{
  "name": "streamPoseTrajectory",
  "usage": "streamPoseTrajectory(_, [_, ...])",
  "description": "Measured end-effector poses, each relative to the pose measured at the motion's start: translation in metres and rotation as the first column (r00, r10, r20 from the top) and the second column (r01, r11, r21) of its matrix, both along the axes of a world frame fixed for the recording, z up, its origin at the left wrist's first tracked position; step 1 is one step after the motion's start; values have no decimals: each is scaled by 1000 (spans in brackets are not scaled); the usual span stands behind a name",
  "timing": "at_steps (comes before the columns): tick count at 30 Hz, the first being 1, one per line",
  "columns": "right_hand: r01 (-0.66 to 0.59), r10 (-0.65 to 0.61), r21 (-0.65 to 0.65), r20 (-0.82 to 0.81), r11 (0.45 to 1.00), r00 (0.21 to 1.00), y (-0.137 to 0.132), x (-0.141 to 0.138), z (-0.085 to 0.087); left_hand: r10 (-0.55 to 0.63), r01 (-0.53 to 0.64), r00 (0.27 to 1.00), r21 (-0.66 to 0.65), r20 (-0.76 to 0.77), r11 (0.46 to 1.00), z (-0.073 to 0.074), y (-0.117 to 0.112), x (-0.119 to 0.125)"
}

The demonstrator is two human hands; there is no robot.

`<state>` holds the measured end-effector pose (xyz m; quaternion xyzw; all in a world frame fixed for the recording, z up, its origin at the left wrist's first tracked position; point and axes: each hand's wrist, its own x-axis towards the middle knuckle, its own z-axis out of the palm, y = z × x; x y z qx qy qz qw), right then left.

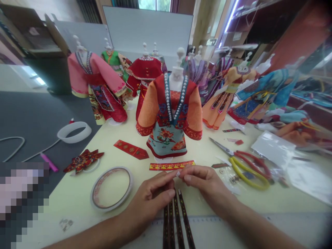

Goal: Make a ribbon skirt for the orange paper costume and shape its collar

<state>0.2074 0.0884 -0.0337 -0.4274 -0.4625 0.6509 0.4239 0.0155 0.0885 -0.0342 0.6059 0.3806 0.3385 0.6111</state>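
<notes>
Scrap (178,174), small, white, between left hand (155,193) and right hand (203,181), over counter (77,202) | left thumb and index apart | right fingers: can't tell if clamped on it | dark strips (177,218) near left thumb

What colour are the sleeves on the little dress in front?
Orange sleeves with red cuffs; the head view shows them best.

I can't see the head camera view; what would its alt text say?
A person's left hand and right hand meet at a small white piece by four dark patterned strips on a pale table, before a miniature orange-and-red robe. A tape roll lies left, scissors right, and more small costumes stand behind.
</notes>
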Motion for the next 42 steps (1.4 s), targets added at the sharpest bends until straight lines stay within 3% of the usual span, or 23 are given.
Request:
streamPoseTrajectory(12, [51, -53, 45, 52, 998, 997, 0, -4, 6, -13, 20, 998, 115, -65, 993, 2, -1, 2])
streamPoseTrajectory(25, [40, -104, 244, 254, 969, 962, 0, -3, 7, -19, 48, 990, 204, -139, 978, 5, -2, 4])
streamPoseTrajectory(28, [35, -137, 322, 299, 946, 944, -1, -3, 6, -28, 66, 985, 224, -168, 972, 6, -3, 4])
streamPoseTrajectory(36, [9, -231, 570, 318, 821, 919, -6, -6, 7, -13, 79, 981, 341, -193, 937, 9, -1, 9])
streamPoseTrajectory(42, [5, -232, 594, 306, 804, 923, -8, -5, 7, 122, -79, 978, 238, -171, 968, 7, 2, 8])
